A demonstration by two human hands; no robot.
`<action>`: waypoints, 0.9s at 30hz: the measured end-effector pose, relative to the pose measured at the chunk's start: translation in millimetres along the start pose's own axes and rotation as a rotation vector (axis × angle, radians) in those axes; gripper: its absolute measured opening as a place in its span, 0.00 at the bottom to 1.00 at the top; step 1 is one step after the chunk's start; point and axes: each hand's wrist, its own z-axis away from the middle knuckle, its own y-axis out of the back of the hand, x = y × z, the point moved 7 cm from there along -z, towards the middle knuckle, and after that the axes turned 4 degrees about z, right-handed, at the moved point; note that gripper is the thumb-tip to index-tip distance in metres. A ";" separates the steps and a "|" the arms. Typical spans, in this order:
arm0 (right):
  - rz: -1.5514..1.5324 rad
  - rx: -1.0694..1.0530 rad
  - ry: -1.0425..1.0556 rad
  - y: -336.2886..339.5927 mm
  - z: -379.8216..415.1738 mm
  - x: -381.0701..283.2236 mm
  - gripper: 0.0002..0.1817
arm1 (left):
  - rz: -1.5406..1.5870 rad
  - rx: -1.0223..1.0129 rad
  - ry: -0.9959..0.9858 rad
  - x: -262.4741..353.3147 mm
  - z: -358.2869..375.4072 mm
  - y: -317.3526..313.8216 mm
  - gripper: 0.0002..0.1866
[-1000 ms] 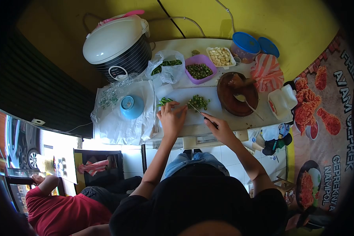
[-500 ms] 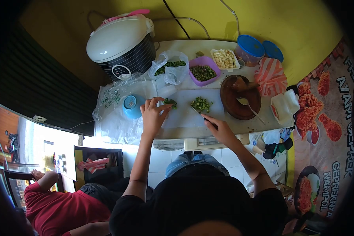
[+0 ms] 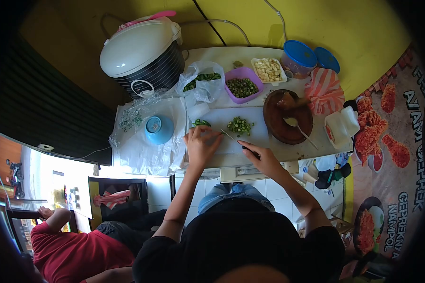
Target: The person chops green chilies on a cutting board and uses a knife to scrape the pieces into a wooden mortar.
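My right hand (image 3: pixel 261 159) grips the black handle of a small knife (image 3: pixel 229 136), its blade slanting up and left over the white cutting board (image 3: pixel 259 113). My left hand (image 3: pixel 203 145) is over the board's near left part, fingers bent, with the fingertips close to the knife's tip. Whatever lies between those fingertips is hidden or too small to make out. Just beyond my left hand lie a few whole green chilies (image 3: pixel 201 122). A heap of chopped green pieces (image 3: pixel 241 125) sits mid-board, beyond the blade.
Behind the board stand a purple bowl (image 3: pixel 244 98) of cut greens, a bag of green vegetables (image 3: pixel 200 80) and a tray of pale pieces (image 3: pixel 269 70). A stone mortar (image 3: pixel 274 125) is to the right, a blue bowl (image 3: pixel 159 129) to the left. A person in red (image 3: pixel 82 250) is lower left.
My left hand has moved right and nearer to me, from above the green chilies to beside the knife's tip. The knife has shifted slightly left, off the chopped heap.
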 end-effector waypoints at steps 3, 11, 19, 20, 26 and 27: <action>0.018 -0.008 0.000 0.5 0.3 -0.3 0.21 | 0.014 0.017 0.018 -0.4 1.1 -0.8 0.08; 0.032 0.009 0.033 2.6 -0.1 -3.3 0.21 | 0.009 0.022 0.035 -3.9 2.4 -3.5 0.08; 0.068 -0.038 0.003 6.6 -3.1 -0.7 0.21 | 0.012 0.023 0.033 -3.7 1.6 -2.3 0.08; 0.065 -0.028 0.019 7.1 -3.3 -1.6 0.21 | 0.011 0.020 0.036 -3.7 1.5 -2.2 0.08; 0.071 -0.007 0.053 7.7 -3.7 -1.7 0.21 | 0.018 0.025 0.037 -2.5 0.6 -1.1 0.08; 0.077 -0.014 0.037 7.9 -3.3 -2.5 0.21 | 0.017 0.027 0.036 -2.5 0.7 -1.0 0.08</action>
